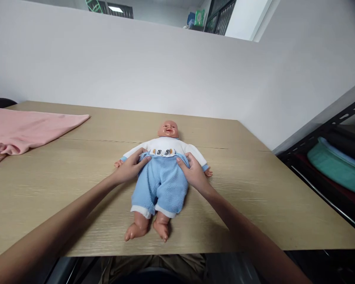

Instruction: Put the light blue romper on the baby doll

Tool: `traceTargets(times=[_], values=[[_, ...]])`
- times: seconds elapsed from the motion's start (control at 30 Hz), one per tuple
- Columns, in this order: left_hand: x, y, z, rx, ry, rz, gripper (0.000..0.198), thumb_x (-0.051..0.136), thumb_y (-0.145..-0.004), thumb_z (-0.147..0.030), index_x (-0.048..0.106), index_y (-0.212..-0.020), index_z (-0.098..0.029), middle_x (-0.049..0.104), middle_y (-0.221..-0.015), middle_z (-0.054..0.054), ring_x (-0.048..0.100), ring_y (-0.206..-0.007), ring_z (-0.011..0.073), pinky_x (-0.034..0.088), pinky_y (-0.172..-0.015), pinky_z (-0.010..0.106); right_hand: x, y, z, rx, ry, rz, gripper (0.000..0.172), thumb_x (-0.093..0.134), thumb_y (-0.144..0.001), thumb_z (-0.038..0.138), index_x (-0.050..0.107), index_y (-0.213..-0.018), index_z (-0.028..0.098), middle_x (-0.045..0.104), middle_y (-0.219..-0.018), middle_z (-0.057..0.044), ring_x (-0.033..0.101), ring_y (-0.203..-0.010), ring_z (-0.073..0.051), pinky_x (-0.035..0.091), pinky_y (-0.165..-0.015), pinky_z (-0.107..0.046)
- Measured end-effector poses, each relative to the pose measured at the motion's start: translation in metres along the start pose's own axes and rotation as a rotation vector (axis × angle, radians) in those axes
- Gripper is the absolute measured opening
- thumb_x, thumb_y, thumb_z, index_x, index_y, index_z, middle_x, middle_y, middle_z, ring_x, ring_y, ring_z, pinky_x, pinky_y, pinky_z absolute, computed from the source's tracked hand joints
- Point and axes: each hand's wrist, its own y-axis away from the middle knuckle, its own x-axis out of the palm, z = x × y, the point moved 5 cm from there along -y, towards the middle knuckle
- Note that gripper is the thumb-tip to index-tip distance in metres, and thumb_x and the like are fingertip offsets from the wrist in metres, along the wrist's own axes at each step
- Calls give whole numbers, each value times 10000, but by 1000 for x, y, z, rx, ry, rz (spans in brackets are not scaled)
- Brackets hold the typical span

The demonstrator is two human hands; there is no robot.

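A baby doll (168, 129) lies face up on the wooden table, its head away from me and its bare feet towards me. It wears a white top (177, 144) with blue cuffs and light blue trousers (161, 177) with white hems. My left hand (133, 165) pinches the trousers' waistband at the doll's one side, thumb on the front. At the other side my right hand (193, 167) grips the same waistband between thumb and fingers. The waistband lies across the doll's belly, just under a printed pattern on the top.
A pink cloth (29, 132) lies on the left of the table (239, 205). Behind the table rises a white wall (130, 71). To the right stands a black metal rack (322, 144) with folded fabric, including a teal piece (337, 163).
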Motion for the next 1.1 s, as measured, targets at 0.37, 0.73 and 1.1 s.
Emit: traceTargets(times=[0.37,0.73,1.1], values=[[7,-36,20,-133,225,-30,544,628,-968,-722,640,-1112,-197,643,-958,13,567,-832,191,435,-729,282,-5,-44,-5,5,-10,-77,349,600,-974,597,579,-940,251,627,-876,5,590,-834,-211,482,-830,-332],[-7,-21,45,-1,-69,191,547,659,-915,-498,614,-1381,-216,628,-1542,123,514,-1477,372,337,-1299,485,-26,-1,-43,122,-121,80,461,655,-952,700,705,-1015,246,717,-1013,-25,637,-1005,-255,529,-967,-357],[24,-20,51,-290,712,-167,589,784,-863,-542,727,-1349,-214,733,-1441,122,640,-1356,358,469,-1202,446,-11,-16,-47,143,-326,-21,471,724,-895,707,666,-1056,268,715,-1002,-17,657,-966,-243,548,-949,-343]])
